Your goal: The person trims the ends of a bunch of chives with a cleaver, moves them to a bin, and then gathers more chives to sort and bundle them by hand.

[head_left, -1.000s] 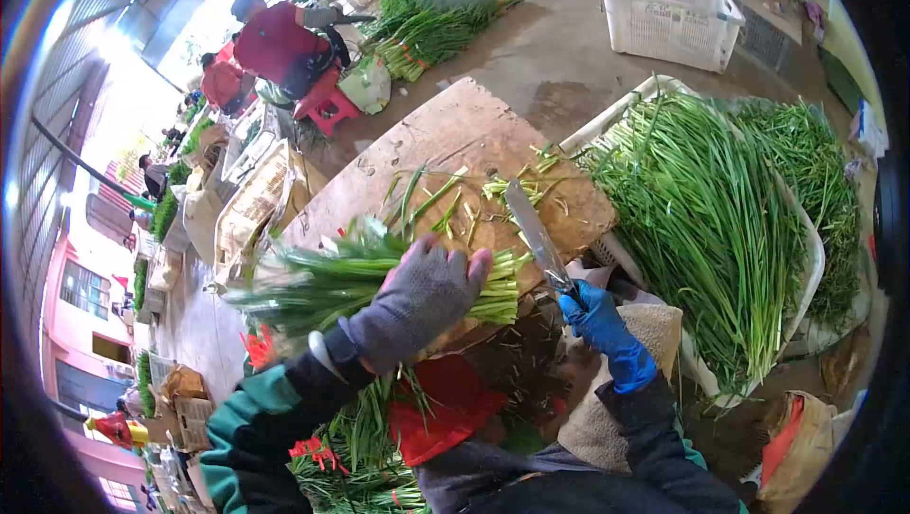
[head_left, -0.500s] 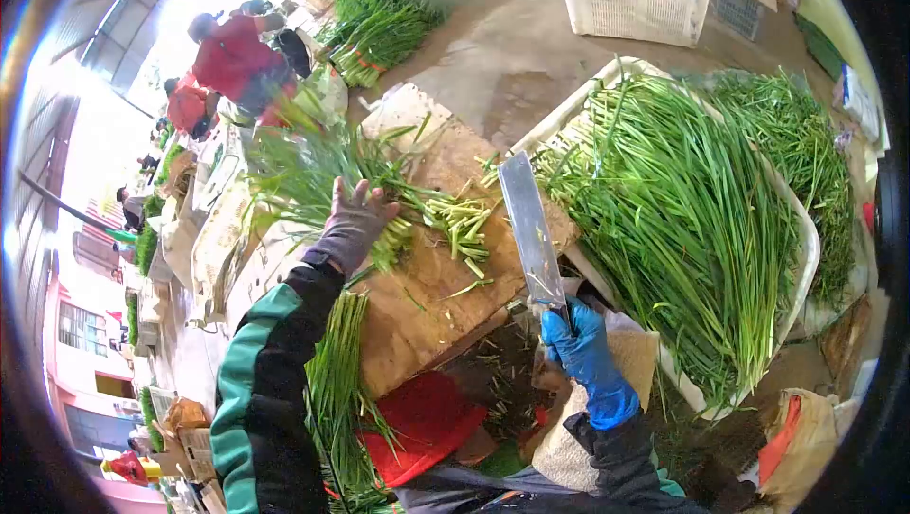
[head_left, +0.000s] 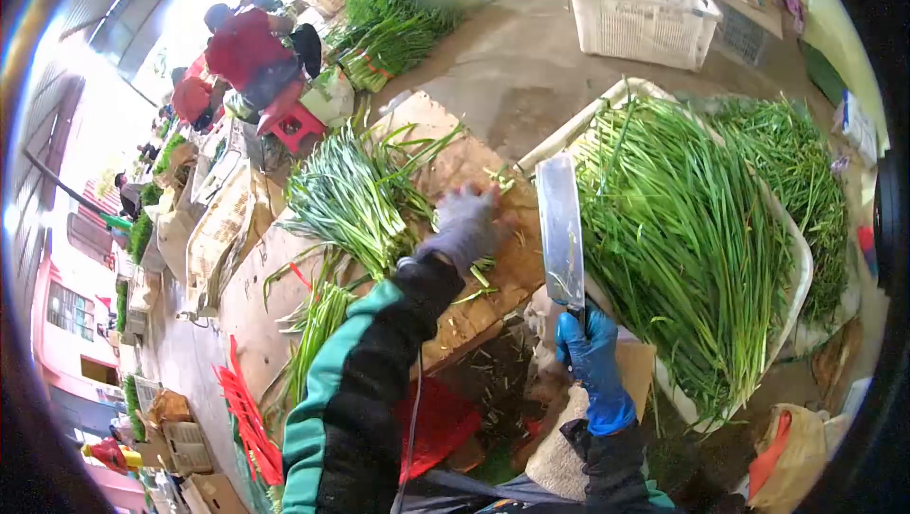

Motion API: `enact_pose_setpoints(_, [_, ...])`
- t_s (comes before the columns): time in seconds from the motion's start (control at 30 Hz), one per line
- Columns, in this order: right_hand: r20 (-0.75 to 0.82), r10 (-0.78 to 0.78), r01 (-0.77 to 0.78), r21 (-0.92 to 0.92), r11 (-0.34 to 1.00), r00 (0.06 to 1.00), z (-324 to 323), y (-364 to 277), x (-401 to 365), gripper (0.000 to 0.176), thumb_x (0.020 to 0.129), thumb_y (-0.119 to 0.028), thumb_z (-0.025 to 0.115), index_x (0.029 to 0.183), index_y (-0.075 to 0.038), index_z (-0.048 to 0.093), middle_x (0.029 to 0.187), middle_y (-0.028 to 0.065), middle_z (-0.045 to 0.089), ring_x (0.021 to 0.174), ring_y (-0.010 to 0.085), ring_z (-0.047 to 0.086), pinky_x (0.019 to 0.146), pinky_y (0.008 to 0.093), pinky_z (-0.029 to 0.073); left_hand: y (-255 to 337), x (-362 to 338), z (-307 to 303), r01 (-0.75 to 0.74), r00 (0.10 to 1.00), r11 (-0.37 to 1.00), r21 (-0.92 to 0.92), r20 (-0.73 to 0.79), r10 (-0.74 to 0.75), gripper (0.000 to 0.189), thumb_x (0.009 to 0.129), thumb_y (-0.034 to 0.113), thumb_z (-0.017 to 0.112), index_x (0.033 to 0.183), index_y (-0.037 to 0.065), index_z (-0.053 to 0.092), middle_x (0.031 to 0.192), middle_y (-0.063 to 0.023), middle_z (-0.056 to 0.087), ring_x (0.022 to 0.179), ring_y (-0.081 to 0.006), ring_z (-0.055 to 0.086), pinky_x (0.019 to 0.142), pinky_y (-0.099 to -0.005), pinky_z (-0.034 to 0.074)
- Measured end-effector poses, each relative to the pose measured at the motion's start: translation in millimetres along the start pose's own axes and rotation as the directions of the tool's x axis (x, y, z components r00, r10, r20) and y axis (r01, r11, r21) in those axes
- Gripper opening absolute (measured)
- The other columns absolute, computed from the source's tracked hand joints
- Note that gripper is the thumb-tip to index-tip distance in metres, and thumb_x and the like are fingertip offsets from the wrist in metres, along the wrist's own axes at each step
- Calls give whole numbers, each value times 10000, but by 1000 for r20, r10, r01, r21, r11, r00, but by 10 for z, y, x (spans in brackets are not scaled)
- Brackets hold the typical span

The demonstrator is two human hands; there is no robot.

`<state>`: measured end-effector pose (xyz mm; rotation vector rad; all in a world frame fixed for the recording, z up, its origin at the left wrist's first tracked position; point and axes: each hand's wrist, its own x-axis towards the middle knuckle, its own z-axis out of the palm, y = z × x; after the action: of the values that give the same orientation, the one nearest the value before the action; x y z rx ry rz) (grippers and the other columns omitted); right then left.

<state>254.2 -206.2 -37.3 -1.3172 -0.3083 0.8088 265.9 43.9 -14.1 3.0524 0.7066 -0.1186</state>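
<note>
Across the board (head_left: 517, 267), greens (head_left: 355, 196) lay beside the left hand (head_left: 466, 222), fingers too blurred to tell; the right hand (head_left: 595, 362), fingers clamped round the knife (head_left: 561, 225), wisely held it well right.

white crate on floor (head_left: 643, 26) | red stool (head_left: 292, 122) | person in red (head_left: 245, 47)

one knife (head_left: 561, 229), one blue glove (head_left: 599, 372), one grey glove (head_left: 464, 229), one red stool (head_left: 292, 119)
</note>
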Motion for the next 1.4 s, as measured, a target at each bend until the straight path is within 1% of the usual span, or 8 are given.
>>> enact_pose_setpoints(0.17, [-57,-29,34,83,996,998,-30,52,30,187,908,-244,550,989,-76,564,615,-37,499,468,46,457,417,191,374,330,-1095,97,-366,928,923,-116,-123,353,518,717,307,645,1136,42,495,1031,-189,504,862,-355,514,703,-440,457])
enact_pose_setpoints(0.33, [-24,-5,7,77,997,1000,-34,12,-11,183,917,-272,537,878,-93,539,616,-37,496,481,42,460,421,190,368,450,-2279,-192,-356,856,833,-423,211,473,581,821,385,607,1288,88,428,1222,-228,455,1067,-410,487,896,-472,429])
enact_pose_setpoints(0.7, [-53,31,-27,65,998,998,-33,43,-26,151,899,-252,567,859,-107,551,625,-40,513,485,45,471,403,191,361,54,-2110,-518,35,991,878,-477,130,31,506,789,295,646,1216,79,485,1109,-200,540,963,-366,555,776,-419,484])
enact_pose_setpoints(0.9, [-23,-12,14,58,998,1000,-9,198,49,168,891,-245,582,860,-82,556,639,-33,528,488,51,481,424,199,381,-78,-1426,235,-96,889,952,-292,-455,-50,550,774,272,649,1238,44,461,1183,-199,482,1065,-417,467,878,-450,420])
enact_pose_setpoints(0.97, [-46,-13,16,62,998,999,-8,161,25,175,890,-248,583,860,-77,557,641,-32,529,489,51,481,428,200,383,83,-1410,308,-120,922,992,-47,-376,94,508,751,209,638,1206,44,484,1155,-185,492,1054,-416,461,886,-456,410])
enact_pose_setpoints(1.2, [18,-116,117,-97,988,993,-7,377,135,184,905,-242,546,880,-61,569,646,-6,523,491,103,470,471,273,419,492,-2864,196,-176,941,760,-625,121,317,493,795,276,649,1225,95,491,1213,-213,486,1048,-387,520,846,-424,469])
enact_pose_setpoints(1.27, [16,-550,485,-494,722,835,156,127,129,183,891,-217,533,915,-43,584,668,60,568,531,200,538,531,356,459,444,-3029,178,-79,957,748,-659,159,242,491,796,273,653,1225,94,495,1211,-213,488,1035,-373,533,837,-402,479])
enact_pose_setpoints(1.4, [146,-653,549,-692,470,743,343,309,404,363,798,-167,573,1132,-24,574,771,158,614,612,319,578,597,426,476,407,-2935,98,-79,942,778,-623,207,262,464,795,218,657,1203,54,511,1195,-201,504,1025,-344,553,848,-376,478])
